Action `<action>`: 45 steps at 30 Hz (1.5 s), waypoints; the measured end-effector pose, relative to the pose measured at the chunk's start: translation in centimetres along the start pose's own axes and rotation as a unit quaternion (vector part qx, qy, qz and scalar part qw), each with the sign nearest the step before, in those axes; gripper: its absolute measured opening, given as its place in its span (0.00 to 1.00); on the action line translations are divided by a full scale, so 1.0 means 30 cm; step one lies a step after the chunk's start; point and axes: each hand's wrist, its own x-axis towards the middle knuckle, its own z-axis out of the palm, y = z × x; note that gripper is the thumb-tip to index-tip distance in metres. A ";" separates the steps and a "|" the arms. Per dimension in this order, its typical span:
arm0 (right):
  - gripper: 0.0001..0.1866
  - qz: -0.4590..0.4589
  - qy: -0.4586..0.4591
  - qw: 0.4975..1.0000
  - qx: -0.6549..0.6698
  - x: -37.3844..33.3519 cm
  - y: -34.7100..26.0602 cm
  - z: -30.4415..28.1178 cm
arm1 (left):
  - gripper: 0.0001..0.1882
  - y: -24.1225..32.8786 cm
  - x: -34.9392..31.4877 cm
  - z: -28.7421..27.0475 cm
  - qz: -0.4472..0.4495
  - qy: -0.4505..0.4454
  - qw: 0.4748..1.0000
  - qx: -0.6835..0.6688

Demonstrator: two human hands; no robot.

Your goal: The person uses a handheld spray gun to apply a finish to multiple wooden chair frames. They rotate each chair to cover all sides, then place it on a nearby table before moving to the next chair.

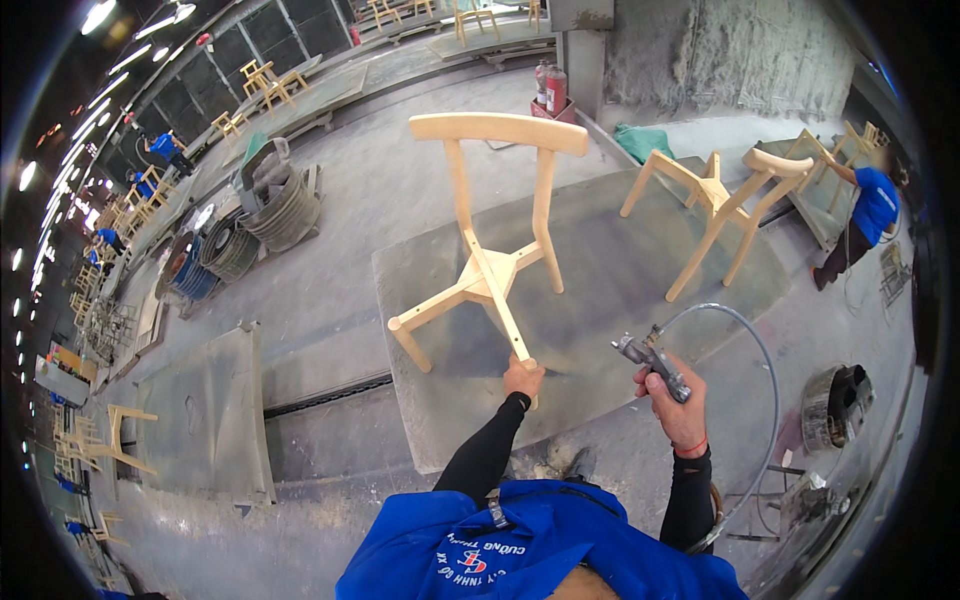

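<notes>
Left hand [523,379] clasps chair [487,275] at near corner; backrest beyond grip. Right hand [680,416] grips spray gun [654,362], exact finger placement unclear.

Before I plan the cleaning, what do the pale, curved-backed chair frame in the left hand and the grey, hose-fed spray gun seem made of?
The pale, curved-backed chair frame looks like smooth light wood, with even honey-coloured surfaces and drilled-looking holes; clear-coated or bare, I can't tell. The grey, hose-fed spray gun seems metal, dull and perhaps worn, judging by its patchy sheen.
</notes>
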 end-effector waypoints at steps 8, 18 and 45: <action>0.30 -0.124 0.101 0.987 0.015 -0.090 -0.006 -0.156 | 0.24 -0.034 -0.017 -0.106 0.043 -0.001 0.999 -0.020; 0.32 -0.094 0.092 0.991 0.001 -0.154 -0.019 -0.187 | 0.21 -0.083 -0.131 -0.329 0.064 -0.058 0.996 0.000; 0.24 0.024 0.013 0.986 -0.166 0.064 0.344 -0.218 | 0.29 -0.009 -0.068 -0.690 0.130 0.129 0.982 -0.040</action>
